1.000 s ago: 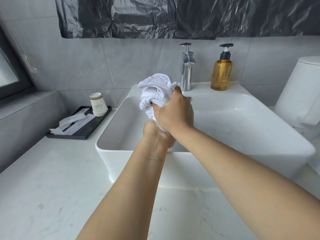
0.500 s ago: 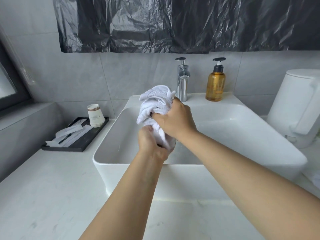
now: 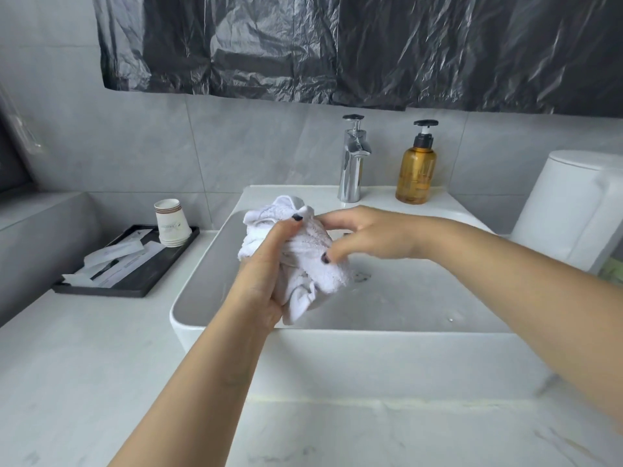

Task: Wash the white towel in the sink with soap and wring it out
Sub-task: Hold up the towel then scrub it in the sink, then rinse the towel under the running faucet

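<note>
The white towel [image 3: 303, 254] is a wet, crumpled bundle held above the left half of the white sink [image 3: 371, 345]. My left hand [image 3: 259, 281] grips it from the left, fingers curled round the bunched cloth. My right hand [image 3: 374, 235] reaches in from the right, with its fingers over the top of the bundle and its thumb pressed on the front; it is slightly blurred. An amber pump bottle of soap [image 3: 416, 170] stands on the sink's back ledge, right of the chrome faucet [image 3: 352, 163]. No water runs from the faucet.
A black tray [image 3: 141, 278] with paper cups [image 3: 171, 222] and wrapped packets sits on the marble counter [image 3: 84, 365] left of the sink. A white toilet tank [image 3: 566, 210] stands at the right. Black plastic sheeting [image 3: 337, 45] hangs on the wall above.
My hands have untwisted: the right hand moved off the top of the left to the towel's right side, and the bundle sits lower over the basin. The camera tilted up.
</note>
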Motion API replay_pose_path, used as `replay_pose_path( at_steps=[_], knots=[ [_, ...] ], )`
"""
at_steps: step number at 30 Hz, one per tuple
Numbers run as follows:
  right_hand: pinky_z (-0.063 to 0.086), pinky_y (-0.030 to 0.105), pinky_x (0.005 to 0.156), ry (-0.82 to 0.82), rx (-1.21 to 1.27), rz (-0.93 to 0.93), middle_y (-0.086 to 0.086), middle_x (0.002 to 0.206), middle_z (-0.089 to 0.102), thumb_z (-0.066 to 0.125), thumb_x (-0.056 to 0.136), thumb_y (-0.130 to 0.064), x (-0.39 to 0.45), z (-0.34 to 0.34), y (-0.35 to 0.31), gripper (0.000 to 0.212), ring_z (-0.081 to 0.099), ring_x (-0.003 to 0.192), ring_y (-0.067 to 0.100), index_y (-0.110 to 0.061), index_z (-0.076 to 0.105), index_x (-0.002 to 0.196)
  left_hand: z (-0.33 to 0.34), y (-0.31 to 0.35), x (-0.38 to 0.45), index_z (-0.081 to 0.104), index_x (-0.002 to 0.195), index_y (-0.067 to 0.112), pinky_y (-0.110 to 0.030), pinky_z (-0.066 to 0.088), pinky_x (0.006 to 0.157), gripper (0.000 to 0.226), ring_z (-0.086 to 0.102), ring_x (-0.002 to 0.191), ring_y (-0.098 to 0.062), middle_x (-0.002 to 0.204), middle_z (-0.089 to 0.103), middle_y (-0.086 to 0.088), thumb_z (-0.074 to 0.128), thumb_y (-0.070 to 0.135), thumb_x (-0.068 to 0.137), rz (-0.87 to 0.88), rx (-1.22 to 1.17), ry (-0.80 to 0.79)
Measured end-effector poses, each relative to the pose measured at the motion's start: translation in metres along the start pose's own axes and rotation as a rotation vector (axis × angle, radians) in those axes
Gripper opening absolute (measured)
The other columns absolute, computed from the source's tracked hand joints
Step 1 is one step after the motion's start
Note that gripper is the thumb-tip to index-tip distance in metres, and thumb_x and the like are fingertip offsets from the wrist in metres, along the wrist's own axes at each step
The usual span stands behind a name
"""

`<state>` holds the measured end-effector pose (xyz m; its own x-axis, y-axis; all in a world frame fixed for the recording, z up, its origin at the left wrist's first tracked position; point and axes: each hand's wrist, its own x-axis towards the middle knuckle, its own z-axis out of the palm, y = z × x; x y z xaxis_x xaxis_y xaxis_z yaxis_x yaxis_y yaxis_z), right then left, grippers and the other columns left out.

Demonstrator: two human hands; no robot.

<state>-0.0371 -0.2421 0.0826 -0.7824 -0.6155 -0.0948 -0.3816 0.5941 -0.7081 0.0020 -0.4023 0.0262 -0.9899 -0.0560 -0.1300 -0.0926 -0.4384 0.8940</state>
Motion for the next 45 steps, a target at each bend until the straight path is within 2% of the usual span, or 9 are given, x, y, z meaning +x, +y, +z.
replay_pose_path(
  at_steps=[4,7,11,17,22,27,31,36,45],
  knots=[
    [0.047,0.034,0.083,0.314,-0.073,0.169,0.001,0.095,0.07,0.058,0.093,-0.023,0.009,-0.012,0.047,0.02,0.062,0.091,0.02,-0.008,0.071,0.092,-0.004,-0.003,0.002,0.069,0.116,0.011,-0.038,0.052,0.078,0.058,0.071,0.092,-0.029,0.11,0.074,-0.014,0.076,0.04,0.066,-0.048,-0.081,0.085],
    [0.038,0.035,0.064,0.144,-0.496,0.304,0.013,0.074,0.054,0.048,0.094,-0.025,0.02,0.005,0.078,0.031,0.045,0.072,0.024,-0.008,0.052,0.068,-0.003,0.0,0.003,0.068,0.118,0.011,-0.031,0.055,0.057,0.062,0.074,0.077,-0.022,0.107,0.075,-0.013,0.078,0.037,0.063,-0.053,-0.109,0.162],
    [0.047,0.039,0.078,-0.004,-0.646,0.352,0.013,0.088,0.062,0.039,0.095,-0.019,0.034,0.018,0.1,0.027,0.055,0.084,0.029,-0.006,0.058,0.08,-0.001,0.002,-0.001,0.07,0.112,0.016,-0.026,0.05,0.043,0.045,0.069,0.055,-0.017,0.098,0.077,-0.008,0.079,0.034,0.072,-0.087,-0.098,0.228],
    [0.035,0.032,0.062,-0.064,-0.705,0.339,0.002,0.064,0.048,0.041,0.09,-0.013,0.049,0.015,0.104,0.028,0.043,0.073,0.022,-0.013,0.047,0.063,0.008,0.004,-0.005,0.069,0.116,0.015,-0.03,0.053,0.05,0.059,0.063,0.05,-0.025,0.087,0.071,-0.009,0.083,0.035,0.062,-0.228,-0.071,0.209],
    [0.043,0.031,0.078,-0.086,-0.599,0.336,0.004,0.092,0.066,0.043,0.095,-0.02,0.042,0.012,0.112,0.027,0.052,0.084,0.019,-0.017,0.07,0.098,0.008,0.005,-0.008,0.068,0.118,0.014,-0.03,0.053,0.051,0.062,0.061,0.047,-0.023,0.08,0.067,-0.008,0.085,0.034,0.063,-0.235,-0.077,0.18],
    [0.052,0.035,0.088,0.163,-0.482,0.234,-0.001,0.099,0.073,0.054,0.094,-0.026,0.029,-0.006,0.111,0.023,0.064,0.094,0.019,-0.02,0.076,0.095,0.011,0.006,-0.015,0.068,0.117,0.014,-0.029,0.053,0.048,0.053,0.063,0.046,-0.022,0.084,0.069,-0.009,0.083,0.03,0.069,-0.207,-0.084,0.21],
    [0.049,0.027,0.071,0.639,-0.378,0.052,-0.003,0.077,0.07,0.066,0.089,-0.021,0.008,-0.042,0.082,0.016,0.061,0.074,0.014,-0.022,0.07,0.074,0.012,0.006,-0.015,0.069,0.114,0.014,-0.027,0.053,0.048,0.043,0.067,0.052,-0.016,0.084,0.071,-0.006,0.079,0.027,0.075,-0.152,-0.065,0.189],
    [0.049,0.03,0.079,0.999,-0.474,-0.099,-0.003,0.08,0.069,0.067,0.086,-0.024,0.028,-0.096,0.039,0.007,0.063,0.079,0.016,-0.02,0.073,0.088,0.014,0.007,-0.016,0.07,0.107,0.013,-0.025,0.05,0.046,0.033,0.064,0.055,-0.018,0.081,0.068,-0.007,0.078,0.026,0.078,-0.171,-0.083,0.159],
    [0.046,0.042,0.084,0.959,-0.894,-0.112,0.008,0.111,0.066,0.059,0.095,-0.027,0.081,-0.129,0.012,0.024,0.059,0.105,0.036,-0.014,0.07,0.113,0.014,0.009,-0.017,0.069,0.102,0.007,-0.026,0.05,0.045,0.031,0.062,0.046,-0.02,0.082,0.067,-0.01,0.08,0.023,0.078,-0.203,-0.146,0.142]
  ],
)
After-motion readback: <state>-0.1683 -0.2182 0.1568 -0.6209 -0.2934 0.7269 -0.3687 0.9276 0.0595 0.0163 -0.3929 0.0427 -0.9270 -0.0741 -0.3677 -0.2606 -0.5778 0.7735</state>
